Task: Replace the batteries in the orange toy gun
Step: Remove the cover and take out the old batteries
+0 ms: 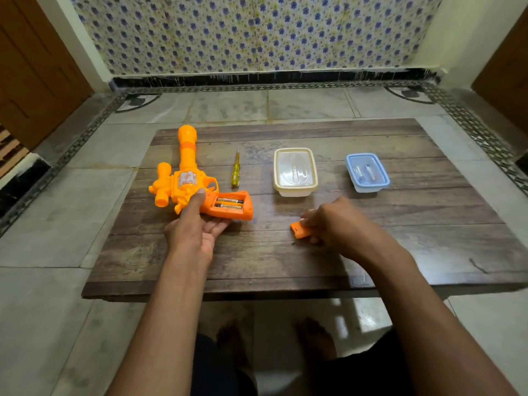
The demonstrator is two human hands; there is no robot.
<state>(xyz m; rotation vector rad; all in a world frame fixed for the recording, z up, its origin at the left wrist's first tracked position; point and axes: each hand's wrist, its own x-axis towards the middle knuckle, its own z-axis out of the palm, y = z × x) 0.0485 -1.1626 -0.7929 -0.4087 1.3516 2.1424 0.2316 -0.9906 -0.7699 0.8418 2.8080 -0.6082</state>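
- With the battery cover off and lying on the wooden table at centre frame, the opening stage reads as done.
- Orange toy gun lies flat at centre left of the frame, barrel pointing to the top; its grip end is tilted up, compartment facing the camera.
- Two batteries sit side by side in the open compartment. Judged to be the old cells, not yet removed; cannot confirm from labels.
- Left hand: fingers cupped under the gun's grip, thumb pressed on the body just above the compartment. Holding the gun steady.
- Right hand: fingertips curled down onto the cover, pinching it against the table, right of centre.
- Tiny dark speck just below the cover, possibly the screw; too small to tell.
- Yellow-handled screwdriver lies untouched between the gun and the cream-lidded box.
- Blue-lidded box, upper right of the table, shows small cylinders through its lid; probably batteries, cannot tell whether fresh.
- Remaining, by my estimate: lift out both cells, fit replacements with correct polarity, refit cover, drive the screw.
- Progress: roughly a third.
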